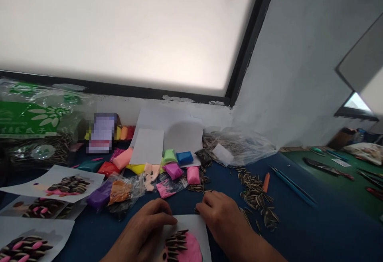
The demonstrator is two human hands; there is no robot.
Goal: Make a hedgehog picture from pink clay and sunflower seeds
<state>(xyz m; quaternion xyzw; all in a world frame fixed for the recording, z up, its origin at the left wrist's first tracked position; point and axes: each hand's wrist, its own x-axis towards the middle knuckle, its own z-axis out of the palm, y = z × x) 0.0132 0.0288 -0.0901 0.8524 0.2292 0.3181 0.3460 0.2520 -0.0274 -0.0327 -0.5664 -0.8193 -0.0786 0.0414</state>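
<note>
A white card (pixel 204 234) lies at the bottom middle, bearing a flat pink clay shape (pixel 191 248) with several striped sunflower seeds (pixel 176 244) set in rows on its left part. My left hand (pixel 146 224) rests over the card's upper left edge, one fingertip touching the paper and nothing visible in its grasp. Just beyond the card's right edge, my right hand (pixel 223 212) has its fingertips pinched together; a small dark seed (pixel 196 210) shows at them. To its right is a loose heap of sunflower seeds (pixel 254 192).
Small bags of coloured clay (pixel 119 190) and white sheets (pixel 148 146) lie ahead. Finished seed-and-clay cards (pixel 72 184) are at left, near a large seed bag (pixel 36 122) and a phone (pixel 102 133). Blue tweezers (pixel 295 186) and an orange stick (pixel 266 183) lie at right.
</note>
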